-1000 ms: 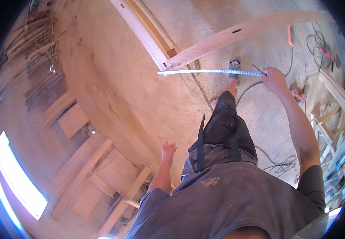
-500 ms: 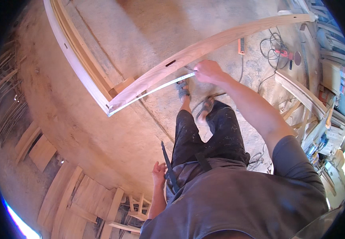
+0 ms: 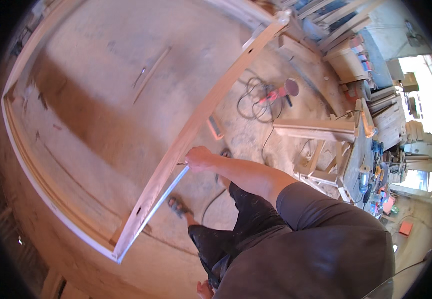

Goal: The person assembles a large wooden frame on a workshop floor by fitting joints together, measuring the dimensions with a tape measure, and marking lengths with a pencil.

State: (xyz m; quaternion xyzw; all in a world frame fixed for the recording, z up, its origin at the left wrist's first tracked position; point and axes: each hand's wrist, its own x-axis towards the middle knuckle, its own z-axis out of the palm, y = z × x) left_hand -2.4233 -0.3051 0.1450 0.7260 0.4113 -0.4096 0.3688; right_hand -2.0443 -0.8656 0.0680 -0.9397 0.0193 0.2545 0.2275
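Note:
My right hand (image 3: 199, 158) is closed, gripping a tape measure whose pale blade (image 3: 163, 197) runs down to the frame's near corner. Something thin and dark pokes out beside the fingers, too small to name. The blade lies alongside a long wooden rail (image 3: 188, 132) with dark slots cut in it, one side of a large wooden frame. At that corner the rail meets another side with a whitish edge (image 3: 56, 215). Low by my hip hangs my left hand (image 3: 205, 290), partly cut off by the picture's edge, fingers loose with nothing seen in them.
Beyond the rail lies a red sander (image 3: 281, 94) with a round disc and coiled cable. An orange power strip (image 3: 216, 128) is on the floor beside the rail. To the right stand a wooden trestle (image 3: 321, 130) and a workbench (image 3: 358, 169) crowded with tools.
My view has swung to the right, bringing the bench and more of the frame into sight. My right hand has moved farther along the rail, with the tape extended farther from the corner.

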